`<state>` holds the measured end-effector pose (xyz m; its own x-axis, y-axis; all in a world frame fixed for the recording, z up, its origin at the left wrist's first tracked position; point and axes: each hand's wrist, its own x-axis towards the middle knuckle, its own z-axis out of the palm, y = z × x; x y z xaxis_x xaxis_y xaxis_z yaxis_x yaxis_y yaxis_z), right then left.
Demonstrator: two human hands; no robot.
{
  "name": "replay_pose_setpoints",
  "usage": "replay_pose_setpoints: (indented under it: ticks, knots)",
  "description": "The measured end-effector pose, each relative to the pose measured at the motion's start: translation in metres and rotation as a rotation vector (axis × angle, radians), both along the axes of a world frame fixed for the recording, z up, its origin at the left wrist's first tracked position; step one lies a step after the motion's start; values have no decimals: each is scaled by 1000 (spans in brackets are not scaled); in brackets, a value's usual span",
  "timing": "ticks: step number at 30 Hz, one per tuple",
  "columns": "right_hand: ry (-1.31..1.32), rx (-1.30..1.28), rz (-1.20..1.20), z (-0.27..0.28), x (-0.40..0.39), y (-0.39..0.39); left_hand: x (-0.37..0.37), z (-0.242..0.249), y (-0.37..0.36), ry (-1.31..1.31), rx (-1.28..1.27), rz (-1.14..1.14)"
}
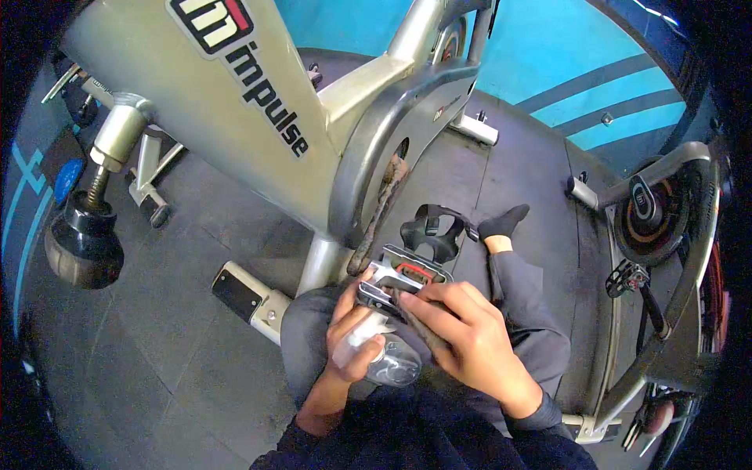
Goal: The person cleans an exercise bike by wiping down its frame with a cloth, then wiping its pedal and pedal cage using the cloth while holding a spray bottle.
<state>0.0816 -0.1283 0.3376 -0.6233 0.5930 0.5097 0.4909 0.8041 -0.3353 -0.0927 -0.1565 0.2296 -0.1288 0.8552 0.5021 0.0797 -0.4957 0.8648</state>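
A bike pedal (407,274) with a silver body and a red-edged opening sits on a rusty brown crank arm (377,215). My left hand (350,333) is closed around a clear plastic bottle (394,365) with a whitish top, its fingers against the pedal's near side. My right hand (470,329) is closed on a narrow grey-brown strip, perhaps cloth (423,325), pressed to the pedal's near edge. The strip's far end is hidden. A black toe cage (433,233) stands out beyond the pedal.
The exercise bike's beige frame (227,102) rises in front of me, with a black knob (84,247) at left. Its floor foot (249,301) is near my knee. Another exercise bike (650,211) stands at right. My outstretched foot (503,223) rests on the dark mat floor (141,337).
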Motion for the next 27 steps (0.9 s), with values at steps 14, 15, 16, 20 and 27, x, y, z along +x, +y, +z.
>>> replay_pose_setpoints:
  ticks: [14,15,16,20,27]
  knots:
    - [14,52,-33,-12,-1,-6,4,-21,-15,-302,-82,-108]
    - [9,72,-43,-13,-2,-7,6,-22,-16,-306,-82,-106]
    - [6,72,-38,-12,-2,-7,7,-23,-18,-355,-79,-125]
    - [-90,154,-81,-9,-4,-12,13,-18,-18,-484,-25,-101]
    - [-214,235,-88,-1,-17,-13,2,-21,-17,-313,-145,-91]
